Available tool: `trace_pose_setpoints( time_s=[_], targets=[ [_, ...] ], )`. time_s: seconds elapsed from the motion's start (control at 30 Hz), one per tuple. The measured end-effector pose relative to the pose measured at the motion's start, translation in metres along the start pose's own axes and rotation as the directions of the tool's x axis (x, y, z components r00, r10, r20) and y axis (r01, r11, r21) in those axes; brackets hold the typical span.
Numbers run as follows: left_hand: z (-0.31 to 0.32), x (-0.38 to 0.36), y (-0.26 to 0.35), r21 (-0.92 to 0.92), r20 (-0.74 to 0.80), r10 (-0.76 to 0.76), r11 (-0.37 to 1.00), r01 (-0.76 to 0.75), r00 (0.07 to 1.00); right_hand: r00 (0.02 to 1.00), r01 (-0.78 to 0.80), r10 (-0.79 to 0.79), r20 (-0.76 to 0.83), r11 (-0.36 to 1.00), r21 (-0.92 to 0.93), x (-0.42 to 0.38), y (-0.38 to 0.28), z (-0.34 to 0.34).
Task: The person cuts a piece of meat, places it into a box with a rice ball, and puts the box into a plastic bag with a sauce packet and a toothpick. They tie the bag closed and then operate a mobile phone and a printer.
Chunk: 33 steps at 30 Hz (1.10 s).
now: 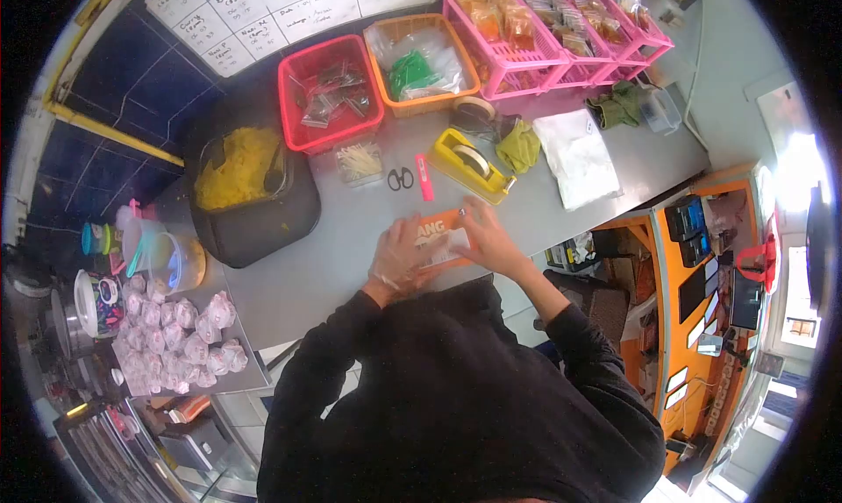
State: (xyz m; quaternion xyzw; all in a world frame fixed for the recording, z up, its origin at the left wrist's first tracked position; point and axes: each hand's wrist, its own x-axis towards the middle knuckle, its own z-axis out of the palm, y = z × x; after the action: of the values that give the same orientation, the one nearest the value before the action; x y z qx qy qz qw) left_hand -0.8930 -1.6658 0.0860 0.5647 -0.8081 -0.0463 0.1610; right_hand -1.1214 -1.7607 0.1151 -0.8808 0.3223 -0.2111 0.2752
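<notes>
An orange printed box (429, 225) with white lettering lies on the grey table close in front of my body. My left hand (399, 255), in what looks like a clear plastic glove, grips the box along its left side. Bare, with a ring on one finger, my right hand (489, 237) holds the right side, fingers at the far corner and thumb over the face. A white paper slip (450, 242) shows on the box between the hands. Just beyond are a pink marker (424, 178), black-handled scissors (400, 179) and a yellow tape dispenser (469, 165).
A tub of yellow food (241, 170) stands on a black lid at left. Behind are a red basket (289, 121) of small packets, an orange basket (430, 108) of plastic bags and pink racks (526, 69) of sachets. White bags (576, 156) lie right, wrapped bundles (175, 336) left.
</notes>
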Motion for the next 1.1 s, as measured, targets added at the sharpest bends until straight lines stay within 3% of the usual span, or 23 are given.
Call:
trace_pose_setpoints(
  time_s=[0.03, 0.1, 0.23, 0.3, 0.37, 0.43, 0.47, 0.5, 0.53, 0.57, 0.63, 0.87, 0.93, 0.97, 1.03, 1.1],
  targets=[
    [0.002, 0.002, 0.001, 0.001, -0.016, -0.009, 1.000, 0.009, 1.000, 1.000, -0.003, 0.003, -0.002, 1.000, -0.002, -0.003, -0.001, -0.006],
    [0.004, 0.003, 0.002, 0.011, 0.002, -0.005, 1.000, 0.005, 1.000, 0.955, 0.227, -0.203, 0.215, 0.969, -0.093, -0.014, 0.003, -0.017],
    [0.003, 0.006, 0.002, -0.012, 0.040, -0.013, 1.000, 0.013, 0.999, 0.950, 0.231, -0.196, 0.245, 0.965, -0.123, -0.020, 0.009, -0.018],
    [-0.001, 0.006, 0.003, -0.033, 0.039, -0.011, 0.999, 0.013, 0.999, 1.000, 0.010, -0.010, -0.018, 1.000, 0.016, -0.015, 0.006, -0.025],
    [-0.002, 0.007, 0.002, -0.059, 0.038, -0.009, 0.998, 0.011, 0.999, 0.898, -0.216, 0.251, -0.362, 0.967, 0.136, -0.008, 0.050, -0.023],
    [-0.001, 0.006, 0.003, -0.031, 0.061, -0.024, 0.999, 0.026, 0.998, 0.775, -0.400, 0.410, -0.481, 0.907, 0.129, 0.009, 0.092, -0.039],
    [0.000, 0.006, 0.004, -0.031, 0.064, -0.018, 0.999, 0.020, 0.998, 0.771, -0.403, 0.413, -0.485, 0.906, 0.131, 0.019, 0.100, -0.049],
    [0.001, 0.006, 0.004, -0.040, 0.057, -0.017, 0.999, 0.019, 0.998, 0.798, -0.518, 0.563, -0.216, 0.823, 0.231, 0.030, 0.102, -0.062],
    [0.002, 0.007, 0.003, -0.048, 0.048, -0.016, 0.999, 0.019, 0.999, 0.760, -0.637, 0.646, 0.076, 0.715, 0.288, 0.038, 0.102, -0.071],
    [0.002, 0.008, 0.002, -0.042, 0.043, -0.012, 0.999, 0.014, 0.999, 0.763, -0.632, 0.643, 0.069, 0.719, 0.290, 0.047, 0.100, -0.074],
    [0.002, 0.007, 0.004, -0.063, 0.093, -0.039, 0.997, 0.045, 0.995, 0.603, -0.794, 0.725, 0.333, 0.587, 0.158, 0.062, 0.092, -0.073],
    [0.003, 0.004, 0.001, -0.037, 0.063, -0.018, 0.999, 0.020, 0.998, 0.578, -0.813, 0.736, 0.353, 0.485, 0.322, 0.059, 0.099, -0.067],
    [0.001, 0.004, 0.002, -0.008, 0.089, -0.018, 1.000, 0.019, 0.996, 0.628, -0.747, 0.695, 0.350, 0.412, 0.522, 0.051, 0.096, -0.069],
    [0.001, 0.005, 0.002, -0.010, 0.089, -0.017, 1.000, 0.018, 0.996, 0.627, -0.748, 0.696, 0.350, 0.412, 0.521, 0.047, 0.096, -0.073],
    [0.000, 0.005, 0.003, -0.052, 0.072, -0.027, 0.998, 0.031, 0.997, 0.707, -0.581, 0.647, 0.286, 0.300, 0.757, 0.041, 0.077, -0.086],
    [0.000, 0.004, 0.003, -0.047, 0.073, -0.022, 0.999, 0.026, 0.997, 0.733, -0.518, 0.624, 0.270, 0.255, 0.816, 0.028, 0.086, -0.084]
  ],
)
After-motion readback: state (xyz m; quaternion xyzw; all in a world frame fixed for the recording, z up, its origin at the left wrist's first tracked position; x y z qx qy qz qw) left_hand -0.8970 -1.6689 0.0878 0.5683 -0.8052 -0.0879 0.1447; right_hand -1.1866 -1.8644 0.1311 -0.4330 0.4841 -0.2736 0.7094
